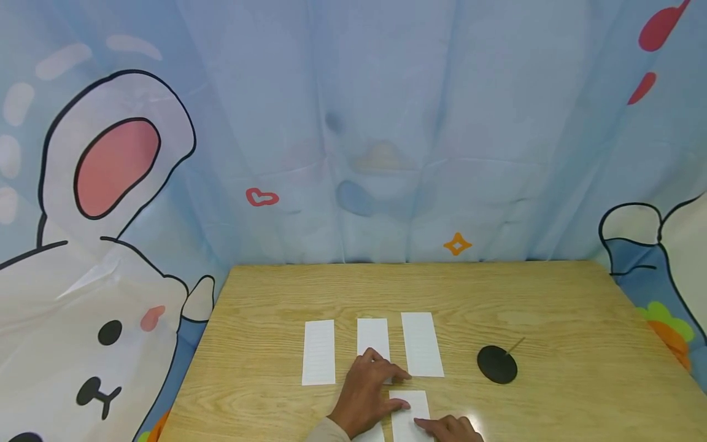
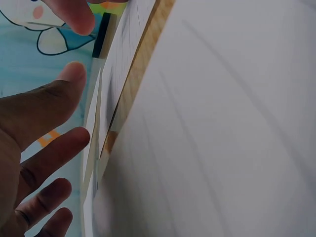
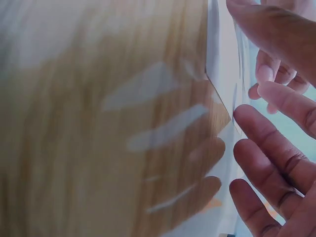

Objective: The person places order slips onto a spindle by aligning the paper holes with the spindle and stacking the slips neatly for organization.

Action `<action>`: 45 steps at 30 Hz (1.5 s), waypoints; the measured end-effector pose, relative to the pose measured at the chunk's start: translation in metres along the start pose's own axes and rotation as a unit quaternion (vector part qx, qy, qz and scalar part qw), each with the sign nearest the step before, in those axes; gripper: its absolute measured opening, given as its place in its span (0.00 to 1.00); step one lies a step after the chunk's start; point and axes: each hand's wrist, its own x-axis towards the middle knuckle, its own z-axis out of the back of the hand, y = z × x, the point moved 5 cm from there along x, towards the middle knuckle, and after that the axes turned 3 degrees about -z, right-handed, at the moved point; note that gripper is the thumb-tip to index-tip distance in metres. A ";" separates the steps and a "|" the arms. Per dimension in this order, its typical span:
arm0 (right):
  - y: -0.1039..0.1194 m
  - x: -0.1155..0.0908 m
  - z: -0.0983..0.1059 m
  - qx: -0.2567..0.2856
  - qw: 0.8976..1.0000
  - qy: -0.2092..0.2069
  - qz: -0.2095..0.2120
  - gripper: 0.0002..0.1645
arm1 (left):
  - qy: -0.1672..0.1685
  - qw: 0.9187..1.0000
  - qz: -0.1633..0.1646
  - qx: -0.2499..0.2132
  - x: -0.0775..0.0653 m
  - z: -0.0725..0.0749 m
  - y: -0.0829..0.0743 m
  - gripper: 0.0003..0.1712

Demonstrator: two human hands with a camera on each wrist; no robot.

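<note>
Over the lined white slips of paper, my left hand (image 1: pixel 364 393) has its fingers spread. Its thumb lies at the front right slip (image 1: pixel 411 426), and its fingers reach across the lower part of the back middle slip (image 1: pixel 372 331). My right hand (image 1: pixel 450 428) is at the bottom edge of the head view, its index fingertip at the front right slip. In the right wrist view that hand's fingers (image 3: pixel 261 128) are loosely extended beside a slip's corner (image 3: pixel 224 74). Partly under the left wrist lies a front left slip (image 1: pixel 373 434).
Two more slips lie on the wooden table (image 1: pixel 265 307): a back left slip (image 1: pixel 318 353) and a back right slip (image 1: pixel 422 344). To the right is a black disc (image 1: pixel 497 364) with a thin stick (image 1: pixel 516 345) at its edge. A patterned curtain (image 1: pixel 375 123) hangs behind.
</note>
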 end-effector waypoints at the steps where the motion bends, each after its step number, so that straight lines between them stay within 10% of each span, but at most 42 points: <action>1: 0.002 -0.002 0.001 0.001 1.000 -0.029 0.002 0.34 | 0.005 1.000 0.000 0.002 0.000 -0.001 0.000 0.28; 11: 0.010 -0.007 0.004 0.026 0.986 -0.164 0.031 0.32 | 0.048 0.999 0.015 0.020 0.002 -0.008 0.000 0.26; 45: 0.011 -0.009 0.007 0.053 0.982 -0.179 0.037 0.32 | 0.111 0.993 0.032 -0.022 0.010 -0.009 -0.007 0.18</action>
